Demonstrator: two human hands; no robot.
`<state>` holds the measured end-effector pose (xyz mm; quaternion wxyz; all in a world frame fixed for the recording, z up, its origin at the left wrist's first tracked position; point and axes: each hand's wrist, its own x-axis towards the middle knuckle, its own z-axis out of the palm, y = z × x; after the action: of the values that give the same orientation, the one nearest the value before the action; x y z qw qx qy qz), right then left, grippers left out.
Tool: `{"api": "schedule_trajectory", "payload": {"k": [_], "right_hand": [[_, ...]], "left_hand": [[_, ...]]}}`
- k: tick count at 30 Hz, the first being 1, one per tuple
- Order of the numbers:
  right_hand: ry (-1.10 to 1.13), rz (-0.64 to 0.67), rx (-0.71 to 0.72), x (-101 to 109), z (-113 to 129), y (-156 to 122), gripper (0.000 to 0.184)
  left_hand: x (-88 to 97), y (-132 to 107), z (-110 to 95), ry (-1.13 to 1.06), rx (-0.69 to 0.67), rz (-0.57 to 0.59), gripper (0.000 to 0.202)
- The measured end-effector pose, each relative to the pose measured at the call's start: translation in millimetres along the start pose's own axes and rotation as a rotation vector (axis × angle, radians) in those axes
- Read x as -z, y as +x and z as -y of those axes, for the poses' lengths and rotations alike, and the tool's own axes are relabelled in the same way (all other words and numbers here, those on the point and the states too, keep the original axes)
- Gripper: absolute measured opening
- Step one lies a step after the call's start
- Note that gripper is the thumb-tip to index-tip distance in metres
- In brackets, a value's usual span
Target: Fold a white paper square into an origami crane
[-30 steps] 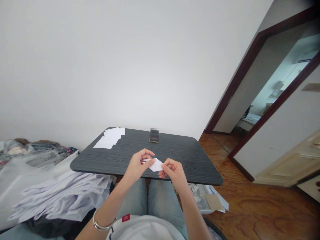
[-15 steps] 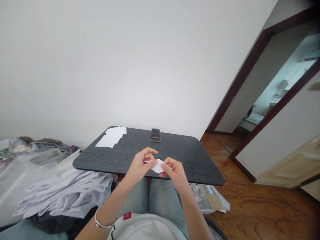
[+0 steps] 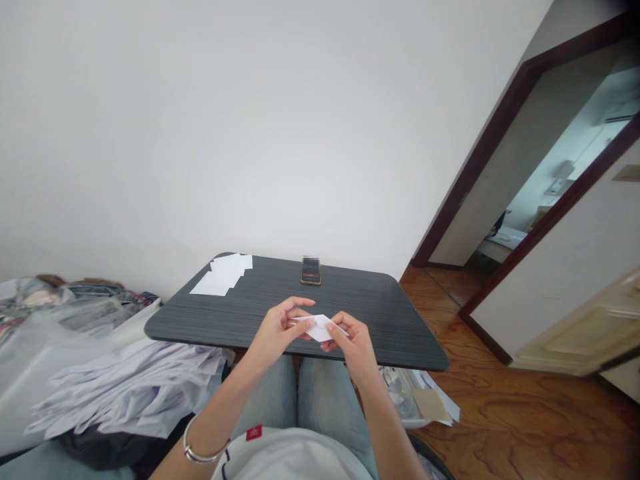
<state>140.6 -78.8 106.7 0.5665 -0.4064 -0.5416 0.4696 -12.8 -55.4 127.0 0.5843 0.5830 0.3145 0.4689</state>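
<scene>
Between my two hands is a small folded piece of white paper [image 3: 321, 328], held just above the near part of the dark table. My left hand [image 3: 281, 328] pinches its left end between thumb and fingers, with the index finger stretched out over it. On the other end, my right hand [image 3: 350, 335] grips the paper with the thumb on top and the fingers curled beneath. The paper has pointed corners; its underside is hidden.
On the dark table [image 3: 200, 319] lie several white paper sheets [image 3: 223, 275] at the far left. A phone [image 3: 311, 271] stands at the back middle. Piled white cloth [image 3: 130, 387] is at the left, and a container with papers [image 3: 417, 397] sits below the right edge.
My right hand has shifted slightly right and up along the folded paper, and a little more of the paper shows between the hands. Both hands still hold it.
</scene>
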Motion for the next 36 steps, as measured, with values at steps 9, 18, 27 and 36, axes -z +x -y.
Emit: {"api": "schedule_trajectory", "payload": {"k": [9,18,27,36], "right_hand": [[0.042,0.015,-0.066,-1.1,-1.7,3.9,0.025],[0.123,0.081,-0.093,-0.4,-2.3,6.1,0.025],[0.088,0.050,-0.038,-0.2,-3.7,6.5,0.024],[-0.002,0.029,0.010,-3.2,-7.3,5.3,0.021]], "left_hand": [[-2.0,-1.2,0.2,0.106,-0.021,-0.027,0.036],[-4.6,0.4,1.9,0.051,0.009,-0.019,0.036],[-5.0,1.3,3.8,0.021,0.034,-0.013,0.038],[-6.8,4.1,7.5,0.045,-0.012,-0.080,0.034]]}}
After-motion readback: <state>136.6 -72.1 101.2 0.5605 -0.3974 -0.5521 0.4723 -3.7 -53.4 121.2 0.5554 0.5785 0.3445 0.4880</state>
